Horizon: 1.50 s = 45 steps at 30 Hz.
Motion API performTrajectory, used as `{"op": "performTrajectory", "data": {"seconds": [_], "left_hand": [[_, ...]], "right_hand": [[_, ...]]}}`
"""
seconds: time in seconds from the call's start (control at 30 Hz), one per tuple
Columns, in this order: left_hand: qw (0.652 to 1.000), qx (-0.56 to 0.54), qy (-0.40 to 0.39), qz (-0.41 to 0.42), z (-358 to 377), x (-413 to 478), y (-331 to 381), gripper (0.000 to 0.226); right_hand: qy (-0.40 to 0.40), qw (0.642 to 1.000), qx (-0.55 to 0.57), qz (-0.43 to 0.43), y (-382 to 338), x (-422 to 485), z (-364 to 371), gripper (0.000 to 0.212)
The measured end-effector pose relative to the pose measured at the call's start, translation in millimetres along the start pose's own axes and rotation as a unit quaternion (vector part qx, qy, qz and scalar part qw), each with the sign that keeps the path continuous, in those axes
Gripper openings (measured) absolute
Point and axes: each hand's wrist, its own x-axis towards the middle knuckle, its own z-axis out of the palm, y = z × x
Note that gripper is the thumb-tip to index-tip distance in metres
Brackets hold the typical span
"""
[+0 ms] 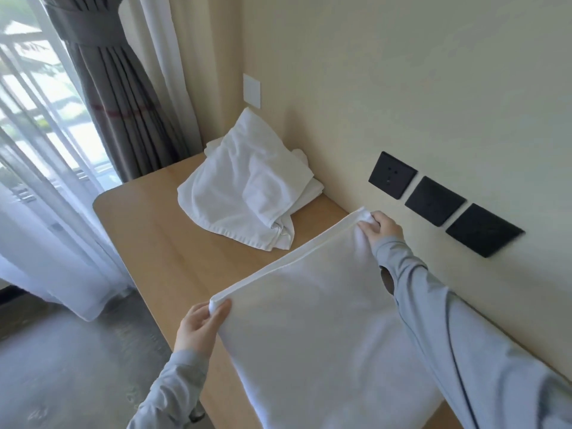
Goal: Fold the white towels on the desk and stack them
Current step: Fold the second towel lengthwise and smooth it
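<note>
Nearest, grips one end of the doubled edge of the white towel (325,320) with the left hand (201,326), thumb on top and fingers underneath. Pinches the other end with the right hand (382,229), close beside the wall (402,88). Holds the two hands well apart, each clamped on cloth, with the edge stretched straight between them and the rest seeming to lie flat on the surface (148,230), toward the body.

Could lose the match of the layers if one pinch slips, or if one hand pulls harder than the other; would then give a skewed fold. Could also slide the whole towel, because of little friction between soft cloth and the smooth pale wood. Might brush the unfolded heap (247,193) if carrying the edge forward, since lies just beyond.

Looks thick, soft and matt, with a rounded roll along the fold. Farther off, shows crumpled white cloth with a stitched hem, leaning into the corner. Beyond the right hand, on the cream wall, three flat black square sockets (433,201).
</note>
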Motion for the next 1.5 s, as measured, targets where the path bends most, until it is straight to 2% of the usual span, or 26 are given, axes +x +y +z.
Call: {"op": "performTrajectory", "data": {"seconds": [0.1, 0.2, 0.27, 0.37, 0.4, 0.43, 0.47, 0.53, 0.6, 0.63, 0.7, 0.73, 0.8, 1.0, 1.17, 1.23, 1.37, 1.5], "left_hand": [[0.996, 0.075, -0.022, -0.036, 2.2, 36.7, -15.9, 0.033], [0.987, 0.15, 0.002, -0.059, 2.5, 56.9, -32.2, 0.044], [0.978, 0.205, 0.006, -0.032, 1.4, 66.6, -40.8, 0.043], [0.966, 0.26, -0.014, 0.012, 0.7, 76.9, -42.0, 0.028], [0.964, 0.263, -0.023, 0.028, 1.7, 77.8, -39.6, 0.015], [0.963, 0.266, -0.02, 0.047, 2.8, 77.9, -37.1, 0.013], [0.954, 0.284, -0.011, 0.098, 4.4, 79.6, -34.8, 0.026], [0.917, 0.331, -0.021, 0.224, 12.9, 83.4, -31.5, 0.042], [0.879, 0.378, -0.046, 0.287, 28.9, 84.3, -26.0, 0.046], [0.867, 0.397, -0.063, 0.295, 36.6, 86.8, -25.0, 0.051], [0.849, 0.43, -0.087, 0.296, 47.4, 94.6, -21.9, 0.055], [0.843, 0.441, -0.089, 0.295, 49.8, 99.7, -21.4, 0.056], [0.844, 0.439, -0.098, 0.292, 48.9, 108.1, -23.0, 0.061], [0.87, 0.369, -0.094, 0.313, 35.1, 116.3, -37.6, 0.072], [0.867, 0.337, -0.091, 0.356, 33.3, 119.6, -45.3, 0.069], [0.86, 0.341, -0.09, 0.369, 32.9, 119.1, -46.8, 0.066], [0.853, 0.366, -0.085, 0.363, 31.6, 121.8, -50.3, 0.069], [0.844, 0.351, -0.106, 0.391, 29.4, 128.1, -49.2, 0.07]], "right_hand": [[-0.044, 0.997, -0.046, 0.053, 12.4, 24.8, 35.6, 0.027], [-0.115, 0.985, -0.062, 0.109, 26.3, 39.9, 70.4, 0.018], [-0.126, 0.981, -0.071, 0.128, 32.0, 48.9, 84.0, 0.03], [-0.101, 0.98, -0.135, 0.108, 35.0, 53.2, 94.0, 0.032], [-0.085, 0.977, -0.173, 0.087, 34.5, 51.1, 95.0, 0.032], [-0.065, 0.973, -0.213, 0.057, 33.3, 47.1, 95.5, 0.034], [-0.041, 0.969, -0.242, 0.011, 32.0, 41.8, 95.1, 0.035], [-0.014, 0.957, -0.246, -0.154, 24.9, 31.8, 94.2, 0.04], [-0.045, 0.912, -0.262, -0.313, 23.1, 23.7, 95.0, 0.048], [-0.081, 0.891, -0.286, -0.343, 23.1, 20.8, 95.6, 0.047], [-0.152, 0.871, -0.333, -0.327, 23.2, 16.0, 97.9, 0.034], [-0.159, 0.868, -0.343, -0.322, 25.8, 15.7, 99.4, 0.027], [-0.13, 0.864, -0.347, -0.341, 26.7, 17.8, 99.4, 0.016], [-0.066, 0.837, -0.35, -0.415, 26.6, 21.1, 102.4, 0.015], [-0.051, 0.833, -0.373, -0.406, 28.1, 25.2, 105.8, 0.025], [-0.052, 0.836, -0.36, -0.41, 22.0, 30.1, 112.6, 0.035], [-0.053, 0.826, -0.359, -0.431, 16.0, 38.9, 126.8, 0.041], [-0.056, 0.84, -0.38, -0.383, 6.8, 50.9, 128.3, 0.05]]}}
